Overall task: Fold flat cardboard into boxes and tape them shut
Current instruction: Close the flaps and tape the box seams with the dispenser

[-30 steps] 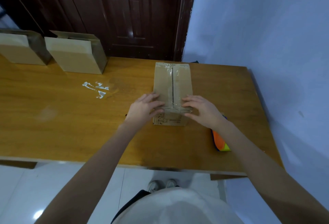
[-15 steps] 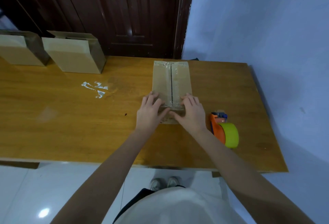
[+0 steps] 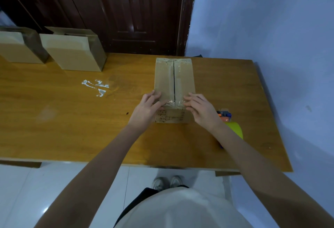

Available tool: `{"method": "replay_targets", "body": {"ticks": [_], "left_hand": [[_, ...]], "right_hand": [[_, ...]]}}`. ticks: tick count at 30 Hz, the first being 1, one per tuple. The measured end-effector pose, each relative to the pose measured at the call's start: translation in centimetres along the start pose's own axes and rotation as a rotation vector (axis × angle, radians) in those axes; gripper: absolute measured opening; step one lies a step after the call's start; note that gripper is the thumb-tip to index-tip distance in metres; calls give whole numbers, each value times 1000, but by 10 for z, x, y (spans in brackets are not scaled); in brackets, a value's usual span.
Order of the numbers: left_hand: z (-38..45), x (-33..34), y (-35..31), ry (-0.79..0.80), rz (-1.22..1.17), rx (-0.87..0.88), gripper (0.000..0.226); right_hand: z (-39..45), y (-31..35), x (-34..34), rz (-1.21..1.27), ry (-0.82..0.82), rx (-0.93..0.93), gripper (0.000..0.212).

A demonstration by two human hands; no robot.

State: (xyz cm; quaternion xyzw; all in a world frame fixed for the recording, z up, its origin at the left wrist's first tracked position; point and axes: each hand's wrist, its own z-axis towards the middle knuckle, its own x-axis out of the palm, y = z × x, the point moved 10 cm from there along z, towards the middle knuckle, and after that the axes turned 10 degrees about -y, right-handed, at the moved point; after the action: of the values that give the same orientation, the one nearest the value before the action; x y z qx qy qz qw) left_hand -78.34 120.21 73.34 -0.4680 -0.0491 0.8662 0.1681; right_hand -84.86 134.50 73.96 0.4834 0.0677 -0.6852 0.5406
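Your left hand and right hand press flat, fingers extended, on the near end of the taped brown cardboard box, whose long axis runs away across the wooden desk.

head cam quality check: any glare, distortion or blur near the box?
Head view: glare on the clear tape at the box near edge, between the left hand and right hand; bright spot on the floor tile; wide-angle bending of the table edges; hands and box sharp.
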Motion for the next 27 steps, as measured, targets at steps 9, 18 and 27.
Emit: {"method": "replay_targets", "body": {"ticks": [9,18,27], "left_hand": [[-3,4,5,92,-28,-33,77],[-4,-8,7,108,-100,-60,45],[-10,-1,10,12,-193,-146,29]], "right_hand": [[-7,-3,-1,6,93,-16,49],[-9,-9,-7,138,51,117,43],[-7,-16,-5,221,33,285,33]]}}
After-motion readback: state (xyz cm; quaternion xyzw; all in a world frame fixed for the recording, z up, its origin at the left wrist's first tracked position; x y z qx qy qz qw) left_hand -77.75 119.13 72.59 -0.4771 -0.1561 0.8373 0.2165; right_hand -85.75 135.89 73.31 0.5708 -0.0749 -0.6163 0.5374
